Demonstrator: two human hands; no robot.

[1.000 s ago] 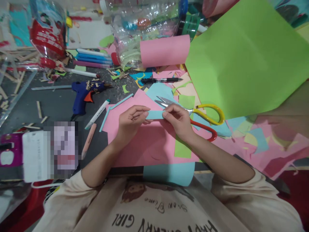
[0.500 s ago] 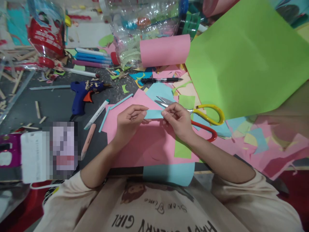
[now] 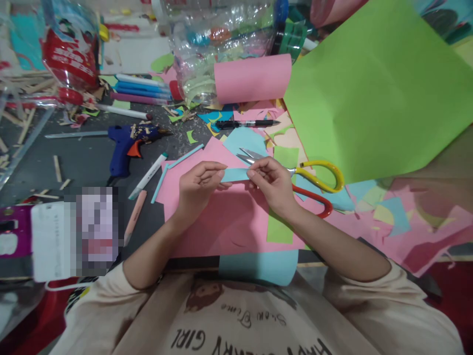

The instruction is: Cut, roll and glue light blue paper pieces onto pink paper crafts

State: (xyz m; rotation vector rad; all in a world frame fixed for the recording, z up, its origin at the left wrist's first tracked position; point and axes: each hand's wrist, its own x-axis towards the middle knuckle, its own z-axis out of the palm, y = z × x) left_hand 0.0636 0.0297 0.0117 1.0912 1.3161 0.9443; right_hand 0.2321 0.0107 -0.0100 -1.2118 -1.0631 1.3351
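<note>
Between my two hands is a short strip of light blue paper (image 3: 236,175), held level over a pink sheet (image 3: 221,222). My left hand (image 3: 201,185) pinches its left end between thumb and fingers. At the other end, my right hand (image 3: 271,185) grips it the same way. Scissors (image 3: 320,173) with one yellow and one red handle lie partly under my right hand, their blades slightly apart. Two thin light blue paper rolls (image 3: 185,157) rest at the pink sheet's upper left edge. A green paper piece (image 3: 280,227) lies by my right wrist.
A blue glue gun (image 3: 120,148) and markers (image 3: 148,176) lie to the left. Behind are a black pen (image 3: 247,124), a pink paper tube (image 3: 253,79) and clear plastic bottles (image 3: 225,34). A large green sheet (image 3: 380,93) fills the right back; paper scraps (image 3: 399,217) spread below it.
</note>
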